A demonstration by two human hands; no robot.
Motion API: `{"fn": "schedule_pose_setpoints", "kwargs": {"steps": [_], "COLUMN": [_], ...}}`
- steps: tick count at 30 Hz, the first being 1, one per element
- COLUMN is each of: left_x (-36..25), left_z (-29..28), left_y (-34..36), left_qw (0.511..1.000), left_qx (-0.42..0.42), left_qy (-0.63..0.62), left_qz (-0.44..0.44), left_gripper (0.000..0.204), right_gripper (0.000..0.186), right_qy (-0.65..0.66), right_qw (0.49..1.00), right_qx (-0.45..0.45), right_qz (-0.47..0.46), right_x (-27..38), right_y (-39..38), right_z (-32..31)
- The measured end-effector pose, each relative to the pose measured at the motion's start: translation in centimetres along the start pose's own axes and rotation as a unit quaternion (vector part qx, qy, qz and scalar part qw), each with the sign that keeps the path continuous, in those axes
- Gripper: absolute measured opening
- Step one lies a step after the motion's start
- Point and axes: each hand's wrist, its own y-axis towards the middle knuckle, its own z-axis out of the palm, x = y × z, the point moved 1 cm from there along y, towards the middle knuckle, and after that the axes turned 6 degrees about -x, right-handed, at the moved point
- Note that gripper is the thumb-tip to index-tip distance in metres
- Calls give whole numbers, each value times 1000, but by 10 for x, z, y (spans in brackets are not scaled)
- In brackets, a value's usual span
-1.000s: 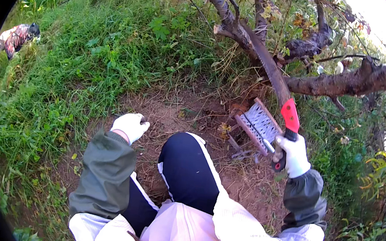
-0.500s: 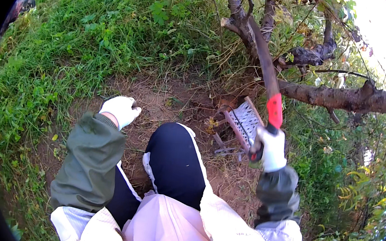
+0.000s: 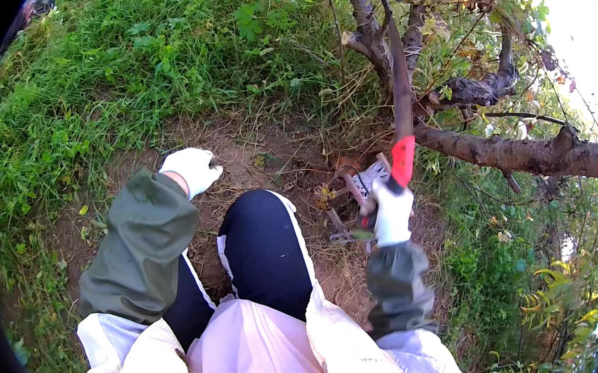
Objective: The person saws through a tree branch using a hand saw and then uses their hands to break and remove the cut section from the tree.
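A curved pruning saw (image 3: pixel 402 161) with a red and black handle is gripped in my right hand (image 3: pixel 392 214), which wears a white glove. Its long dark blade points away from me and overlaps the forked trunk (image 3: pixel 373 38) of a tree. Whether the teeth touch the wood I cannot tell. My left hand (image 3: pixel 193 170), also in a white glove, is curled into a loose fist off my left side, with bare soil beyond it. Nothing sticks out of that fist; its palm is hidden.
A small folding stool (image 3: pixel 367 178) with a woven seat stands on the soil, partly behind my right hand. A thick branch (image 3: pixel 528 154) runs out to the right. Grass (image 3: pixel 137 60) covers the far left, and leafy plants (image 3: pixel 556 308) grow at the right.
My right hand has moved left and slightly away from me with the saw, now covering more of the stool. The left fist has barely shifted.
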Motion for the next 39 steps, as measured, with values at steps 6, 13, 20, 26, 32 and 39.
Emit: {"fn": "schedule_pose_setpoints", "kwargs": {"steps": [6, 13, 20, 26, 32, 39], "left_x": [7, 27, 19, 17, 17, 4], "left_z": [-5, 6, -4, 10, -3, 9], "left_y": [0, -1, -3, 4, -19, 8], "left_qw": [999, 1000, 1000, 1000, 999, 1000], "left_qx": [-9, 6, -20, 7, -32, 6], "left_qy": [-40, -13, -13, 8, -28, 10], "left_qz": [9, 4, -12, -29, -6, -23], "left_gripper": [39, 43, 42, 44, 39, 42], "right_gripper": [10, 11, 11, 15, 19, 14], "right_qy": [46, 113, 45, 118, 52, 130], "right_qw": [999, 994, 998, 992, 998, 990], "right_qx": [1, 15, 44, 38, -27, 37], "right_qz": [-21, 0, -30, -37, -23, -45], "right_x": [-63, -59, -27, -18, -125, 0], "right_y": [-23, -28, -1, 53, -68, 78], "right_z": [22, 28, 2, 48, -15, 36]}}
